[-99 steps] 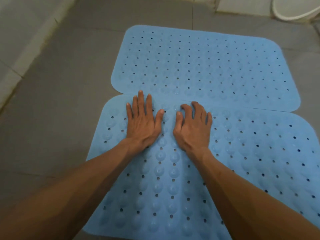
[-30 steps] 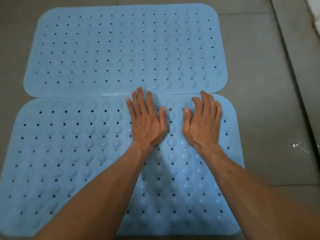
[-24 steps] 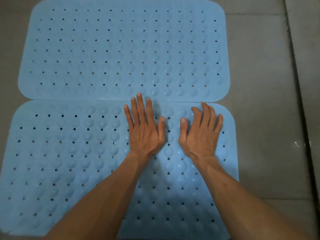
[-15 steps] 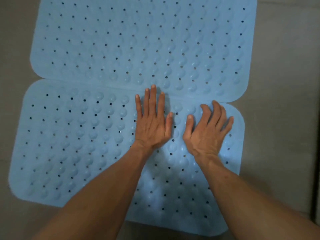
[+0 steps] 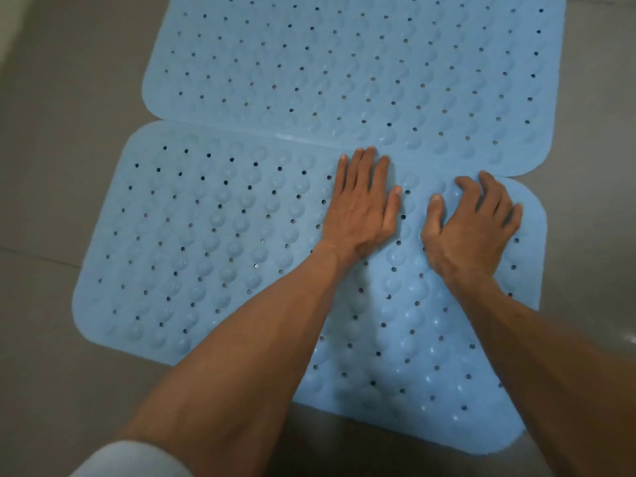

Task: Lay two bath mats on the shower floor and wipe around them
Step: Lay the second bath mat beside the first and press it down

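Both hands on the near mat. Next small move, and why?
Probably flatten the right hand and press down: its fingers are curled, while the left hand lies flat on the near mat. That mat already meets the far mat edge to edge.

Two bath mats lie flat on the floor [image 5: 51,166], one behind the other. The far mat [image 5: 344,63] sits further from the person and shifted to the right; the near mat [image 5: 206,235] lies in front of it, reaching further left. Their long edges meet, and the far mat's edge appears to lap just over the near one. Both hands rest on the right half of the near mat, close to that seam. The left hand [image 5: 361,211] lies flat, its fingers [image 5: 366,163] touching the seam. The right hand [image 5: 471,228] sits just beside it, near the mat's right corner, fingers [image 5: 488,187] bent. Bare floor surrounds the mats on the left, right and near sides.
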The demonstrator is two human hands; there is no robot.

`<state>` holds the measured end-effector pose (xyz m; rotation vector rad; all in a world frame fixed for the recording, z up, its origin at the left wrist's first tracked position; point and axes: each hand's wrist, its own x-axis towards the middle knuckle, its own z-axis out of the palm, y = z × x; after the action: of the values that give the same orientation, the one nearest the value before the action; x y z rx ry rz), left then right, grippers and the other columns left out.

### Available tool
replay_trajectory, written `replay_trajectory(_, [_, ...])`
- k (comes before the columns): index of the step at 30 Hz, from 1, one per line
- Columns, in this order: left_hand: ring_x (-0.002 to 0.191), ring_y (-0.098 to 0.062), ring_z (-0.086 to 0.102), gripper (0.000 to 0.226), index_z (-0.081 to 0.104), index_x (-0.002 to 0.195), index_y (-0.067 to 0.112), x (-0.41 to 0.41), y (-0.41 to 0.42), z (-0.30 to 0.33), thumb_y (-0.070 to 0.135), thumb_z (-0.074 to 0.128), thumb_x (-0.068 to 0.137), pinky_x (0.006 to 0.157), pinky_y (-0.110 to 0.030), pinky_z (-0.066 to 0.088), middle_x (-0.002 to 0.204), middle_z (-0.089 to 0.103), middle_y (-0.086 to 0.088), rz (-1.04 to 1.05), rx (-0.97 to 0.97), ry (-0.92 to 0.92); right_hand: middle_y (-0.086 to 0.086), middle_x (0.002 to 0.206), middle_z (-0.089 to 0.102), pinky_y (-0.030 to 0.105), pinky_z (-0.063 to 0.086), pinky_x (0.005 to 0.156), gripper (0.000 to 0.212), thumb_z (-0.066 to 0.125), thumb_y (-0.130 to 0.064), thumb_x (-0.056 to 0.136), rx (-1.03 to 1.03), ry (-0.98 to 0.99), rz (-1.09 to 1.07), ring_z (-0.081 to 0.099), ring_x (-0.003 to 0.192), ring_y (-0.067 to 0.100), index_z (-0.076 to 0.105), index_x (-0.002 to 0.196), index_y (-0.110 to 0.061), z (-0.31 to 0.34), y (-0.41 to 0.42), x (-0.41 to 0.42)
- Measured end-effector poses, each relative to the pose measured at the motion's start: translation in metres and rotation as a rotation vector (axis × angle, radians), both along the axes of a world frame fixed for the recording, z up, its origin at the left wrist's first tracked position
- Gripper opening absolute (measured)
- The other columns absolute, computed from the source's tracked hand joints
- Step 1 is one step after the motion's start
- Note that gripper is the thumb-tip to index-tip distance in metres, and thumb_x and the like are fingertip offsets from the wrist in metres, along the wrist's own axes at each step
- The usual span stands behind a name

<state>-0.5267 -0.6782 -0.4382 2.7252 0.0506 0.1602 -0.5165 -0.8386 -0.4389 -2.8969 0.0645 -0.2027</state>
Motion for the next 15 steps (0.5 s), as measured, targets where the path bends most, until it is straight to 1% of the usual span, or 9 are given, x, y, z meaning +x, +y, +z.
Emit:
replay_trajectory(3, [0.135, -0.033, 0.040, 0.044, 0.051, 0.131, -0.001, -0.010, 0.010, 0.004, 0.026, 0.044, 0.097, 0.117, -0.048, 0.021, 0.139, 0.049, -0.018, 0.002, -0.202, -0.070, 0.008, 0.154, 0.033, 0.055, 0.010, 0.121, 0.051, 0.036, -0.050, 0.096, -0.024, 0.038, 0.010, 0.025, 0.145, 0.028, 0.046, 0.135, -0.019, 0.002, 0.002, 0.000])
replay_trajectory(4, [0.133, -0.034, 0.041, 0.042, 0.051, 0.130, -0.001, -0.019, 0.017, 0.007, 0.023, 0.045, 0.097, 0.117, -0.048, 0.021, 0.137, 0.049, -0.018, -0.004, -0.231, -0.085, 0.009, 0.156, 0.030, 0.055, 0.008, 0.121, 0.052, 0.033, -0.050, 0.097, -0.045, 0.082, 0.015, 0.022, 0.146, 0.028, 0.044, 0.137, -0.019, 0.003, 0.002, 0.000])
replay_trajectory(5, [0.133, -0.034, 0.041, 0.041, 0.051, 0.130, -0.001, -0.030, 0.025, 0.009, 0.022, 0.045, 0.097, 0.118, -0.048, 0.020, 0.138, 0.049, -0.019, -0.017, -0.220, -0.094, 0.010, 0.158, 0.026, 0.056, 0.006, 0.121, 0.055, 0.029, -0.051, 0.098, -0.074, 0.131, 0.017, 0.017, 0.148, 0.029, 0.041, 0.141, -0.019, 0.005, 0.004, -0.001])
replay_trajectory(7, [0.136, -0.035, 0.038, 0.043, 0.050, 0.132, -0.001, -0.062, 0.048, 0.013, 0.022, 0.041, 0.097, 0.119, -0.049, 0.018, 0.141, 0.047, -0.020, -0.040, -0.140, -0.104, 0.013, 0.162, 0.017, 0.055, 0.001, 0.122, 0.060, 0.020, -0.049, 0.100, -0.118, 0.215, 0.002, 0.008, 0.151, 0.030, 0.032, 0.148, -0.016, 0.012, 0.012, -0.006])
replay_trajectory(9, [0.139, -0.036, 0.034, 0.045, 0.047, 0.134, -0.002, -0.099, 0.080, 0.012, 0.023, 0.040, 0.097, 0.119, -0.050, 0.017, 0.145, 0.042, -0.022, -0.027, -0.062, -0.087, 0.016, 0.163, 0.014, 0.053, 0.000, 0.122, 0.061, 0.020, -0.045, 0.100, -0.095, 0.209, -0.030, 0.004, 0.152, 0.030, 0.029, 0.151, -0.012, 0.020, 0.030, -0.027])
replay_trajectory(12, [0.142, -0.037, 0.029, 0.047, 0.045, 0.136, -0.002, -0.143, 0.125, 0.005, 0.025, 0.038, 0.098, 0.118, -0.053, 0.017, 0.149, 0.037, -0.023, 0.041, 0.024, -0.041, 0.017, 0.161, 0.021, 0.050, 0.005, 0.123, 0.054, 0.032, -0.038, 0.100, 0.018, 0.102, 0.017, 0.013, 0.151, 0.032, 0.036, 0.147, -0.010, 0.022, 0.081, -0.084])
replay_trajectory(15, [0.140, -0.039, 0.032, 0.046, 0.047, 0.134, -0.003, -0.159, 0.147, 0.003, 0.025, 0.039, 0.098, 0.117, -0.055, 0.019, 0.147, 0.039, -0.024, 0.100, 0.058, -0.028, 0.018, 0.157, 0.029, 0.051, 0.011, 0.122, 0.051, 0.038, -0.036, 0.099, 0.072, 0.089, 0.087, 0.022, 0.148, 0.034, 0.041, 0.142, -0.009, 0.013, 0.133, -0.131])
